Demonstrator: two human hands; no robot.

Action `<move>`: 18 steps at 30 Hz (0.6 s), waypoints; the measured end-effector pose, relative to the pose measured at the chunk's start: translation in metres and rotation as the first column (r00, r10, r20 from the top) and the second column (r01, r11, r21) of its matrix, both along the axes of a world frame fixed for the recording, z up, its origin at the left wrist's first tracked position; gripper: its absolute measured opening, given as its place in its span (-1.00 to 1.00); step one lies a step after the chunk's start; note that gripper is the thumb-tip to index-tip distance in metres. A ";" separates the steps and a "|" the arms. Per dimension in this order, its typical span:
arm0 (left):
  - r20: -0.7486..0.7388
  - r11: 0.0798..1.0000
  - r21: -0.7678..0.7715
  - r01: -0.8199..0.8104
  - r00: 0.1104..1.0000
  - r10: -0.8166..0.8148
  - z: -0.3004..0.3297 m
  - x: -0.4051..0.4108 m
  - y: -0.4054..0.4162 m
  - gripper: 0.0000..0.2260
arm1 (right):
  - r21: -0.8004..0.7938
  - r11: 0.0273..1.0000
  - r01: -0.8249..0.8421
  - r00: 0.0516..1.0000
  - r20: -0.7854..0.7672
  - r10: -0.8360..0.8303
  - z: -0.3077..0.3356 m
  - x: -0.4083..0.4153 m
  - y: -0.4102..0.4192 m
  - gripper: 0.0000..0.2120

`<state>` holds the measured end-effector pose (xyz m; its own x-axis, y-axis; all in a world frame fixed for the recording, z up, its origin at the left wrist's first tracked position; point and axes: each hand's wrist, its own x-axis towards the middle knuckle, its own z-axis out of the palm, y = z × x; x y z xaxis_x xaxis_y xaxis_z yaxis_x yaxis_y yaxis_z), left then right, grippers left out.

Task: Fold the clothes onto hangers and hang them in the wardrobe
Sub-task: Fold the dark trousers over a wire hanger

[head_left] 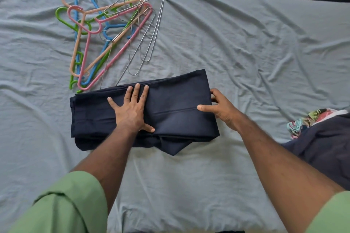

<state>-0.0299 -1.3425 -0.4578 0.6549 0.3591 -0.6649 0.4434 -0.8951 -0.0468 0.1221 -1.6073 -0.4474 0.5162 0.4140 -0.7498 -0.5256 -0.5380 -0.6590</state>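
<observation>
Left hand (132, 113) flat on folded navy garment (176, 113), right hand (222, 108) gripping its edge.

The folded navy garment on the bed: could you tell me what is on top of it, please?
The left hand presses flat on the folded navy garment; the right hand grips its right edge. No hanger lies on it. Whatever is between its layers is covered.

surface: bed (246, 43) under wrinkled grey-blue sheet | far edge: dark band | light: soft, even
</observation>
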 end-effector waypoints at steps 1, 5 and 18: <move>-0.006 1.000 -0.003 -0.004 1.000 0.004 0.000 0.000 0.000 0.42 | 0.002 1.000 0.021 0.999 -0.045 -0.021 0.002 -0.003 0.002 -0.39; -0.015 1.000 -0.009 -0.007 1.000 0.006 0.002 0.000 0.000 0.43 | 0.084 0.973 0.216 0.967 -0.153 -0.202 0.012 -0.015 0.013 -0.38; 0.051 0.999 -0.023 0.037 0.998 -0.036 0.027 -0.011 0.008 -0.35 | 0.298 0.948 -0.109 0.994 0.031 0.104 0.096 -0.107 0.160 -0.34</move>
<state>-0.0406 -1.3349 -0.4311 0.7001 0.3187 -0.6390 0.4118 -0.9113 -0.0033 0.0149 -1.4471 -0.3519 0.4670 0.6712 -0.5757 -0.4647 -0.3675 -0.8056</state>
